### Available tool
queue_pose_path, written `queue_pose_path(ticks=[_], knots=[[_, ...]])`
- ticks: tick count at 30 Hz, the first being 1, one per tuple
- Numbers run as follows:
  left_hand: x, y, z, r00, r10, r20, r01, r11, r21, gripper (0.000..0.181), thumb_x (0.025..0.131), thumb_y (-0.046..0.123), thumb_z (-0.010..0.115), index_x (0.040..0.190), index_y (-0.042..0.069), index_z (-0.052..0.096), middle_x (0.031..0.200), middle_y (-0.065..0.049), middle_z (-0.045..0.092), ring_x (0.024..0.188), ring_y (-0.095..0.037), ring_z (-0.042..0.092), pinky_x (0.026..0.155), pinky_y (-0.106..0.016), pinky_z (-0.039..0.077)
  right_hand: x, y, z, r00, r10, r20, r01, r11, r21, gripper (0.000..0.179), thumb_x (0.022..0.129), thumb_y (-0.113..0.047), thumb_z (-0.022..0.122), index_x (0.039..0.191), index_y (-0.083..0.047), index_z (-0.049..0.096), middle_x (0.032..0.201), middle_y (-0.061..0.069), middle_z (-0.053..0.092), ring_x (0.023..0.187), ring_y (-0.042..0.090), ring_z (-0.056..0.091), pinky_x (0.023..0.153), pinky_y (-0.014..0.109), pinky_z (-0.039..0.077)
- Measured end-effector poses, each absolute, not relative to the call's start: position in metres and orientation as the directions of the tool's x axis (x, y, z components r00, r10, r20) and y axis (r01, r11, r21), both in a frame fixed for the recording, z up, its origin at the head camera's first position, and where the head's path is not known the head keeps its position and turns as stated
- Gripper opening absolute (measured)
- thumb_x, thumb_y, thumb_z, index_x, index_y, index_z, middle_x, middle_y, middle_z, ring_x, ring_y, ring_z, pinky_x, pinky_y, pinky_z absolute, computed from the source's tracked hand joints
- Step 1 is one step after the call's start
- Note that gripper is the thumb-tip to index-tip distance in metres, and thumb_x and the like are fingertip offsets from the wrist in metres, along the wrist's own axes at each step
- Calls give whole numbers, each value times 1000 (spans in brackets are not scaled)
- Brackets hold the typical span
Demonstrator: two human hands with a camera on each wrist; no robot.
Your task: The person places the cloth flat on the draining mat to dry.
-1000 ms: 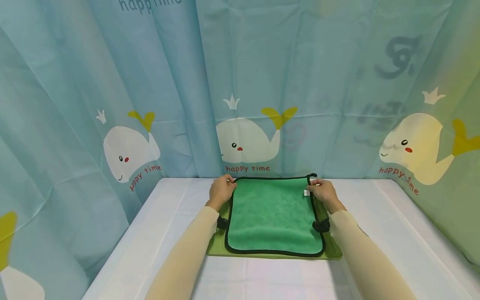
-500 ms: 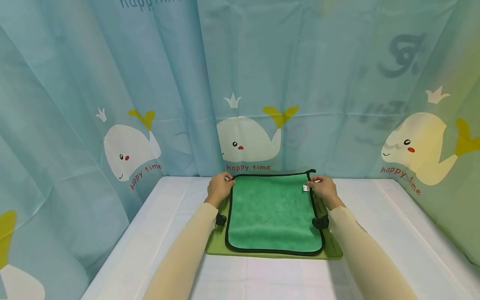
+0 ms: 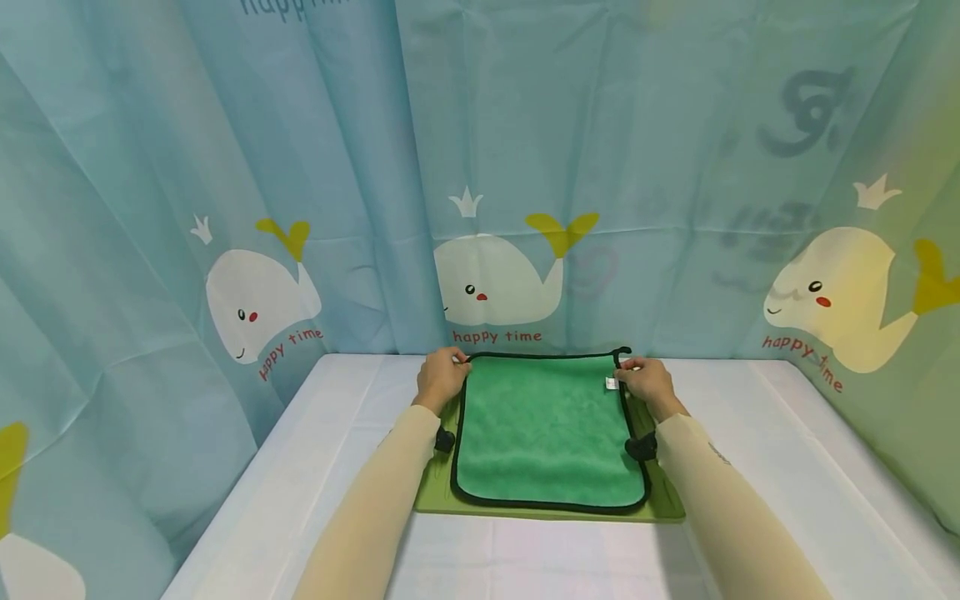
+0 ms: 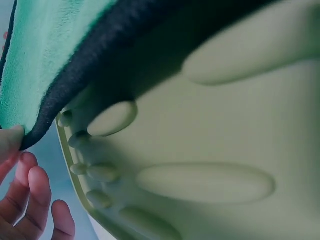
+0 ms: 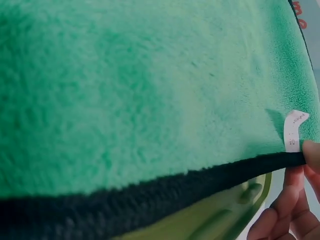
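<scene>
A green plush towel (image 3: 547, 425) with black edging is spread over a green board (image 3: 435, 492) with raised oval bumps. My left hand (image 3: 441, 379) pinches the towel's far left corner between thumb and forefinger, its other fingers bent below in the left wrist view. On the far right side, my right hand (image 3: 648, 386) pinches the black edge close to a white label (image 5: 292, 131). The towel's far edge is lifted above the board, and the bumps (image 4: 205, 182) show under it in the left wrist view. Its near edge lies on the board.
The board lies on a table with a white cover (image 3: 352, 408). Behind and on both sides hangs a blue curtain (image 3: 360, 167) printed with whales, close to the table's far edge. Dark wrist bands (image 3: 641, 447) overlap the towel's sides.
Both hands and the towel's far edge rose slightly, then came down a little. The grip on both sides is the same, and the head view shifted slightly.
</scene>
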State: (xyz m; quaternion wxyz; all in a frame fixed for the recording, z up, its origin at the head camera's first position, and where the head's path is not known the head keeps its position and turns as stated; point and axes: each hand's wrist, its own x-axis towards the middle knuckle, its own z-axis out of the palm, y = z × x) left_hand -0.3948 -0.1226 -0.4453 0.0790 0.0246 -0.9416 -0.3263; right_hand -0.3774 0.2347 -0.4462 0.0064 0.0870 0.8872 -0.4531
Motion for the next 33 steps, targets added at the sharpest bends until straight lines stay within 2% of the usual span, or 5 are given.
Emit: queue_pose_path(ticks=[13, 20, 24, 29, 33], knots=[[-392, -122, -445, -997, -56, 51, -15, 803, 595, 13, 99, 23, 69, 109, 15, 71, 74, -3, 63, 57, -17, 50, 54, -31, 39, -379, 234, -451, -987, 121, -104, 157, 615, -772, 30, 101, -19, 58, 121, 3, 61, 118, 24, 61, 89, 27, 58, 69, 31, 46], [-388, -123, -445, -1000, 6, 5, 8, 823, 568, 22, 97, 20, 71, 119, 17, 66, 68, -1, 58, 56, -16, 48, 55, -31, 39, -370, 233, -445, -993, 107, -55, 111, 627, -771, 32, 100, -19, 58, 123, 3, 61, 126, 29, 61, 94, 30, 61, 70, 33, 48], [-382, -124, -443, -995, 98, 36, 102, 844, 527, 24, 97, 17, 71, 120, 15, 64, 72, -3, 60, 58, -17, 52, 55, -31, 41, -360, 233, -443, -999, 39, -38, 54, 633, -772, 32, 102, -21, 57, 123, 2, 61, 124, 27, 63, 100, 33, 62, 76, 36, 50], [-360, -127, -436, -951, 294, 99, 303, 817, 491, 4, 97, 16, 71, 97, 16, 68, 73, 1, 60, 60, -14, 52, 56, -29, 41, -336, 235, -441, -987, -160, -22, -84, 628, -774, 28, 104, -19, 58, 121, 3, 62, 111, 21, 66, 94, 28, 64, 77, 39, 52], [-339, -131, -432, -898, 427, 101, 421, 773, 475, 10, 96, 16, 73, 88, 20, 68, 72, 4, 60, 59, -11, 50, 57, -28, 42, -315, 244, -440, -958, -288, -5, -180, 613, -769, 27, 103, -19, 60, 119, 3, 63, 105, 16, 67, 90, 24, 62, 74, 35, 51]])
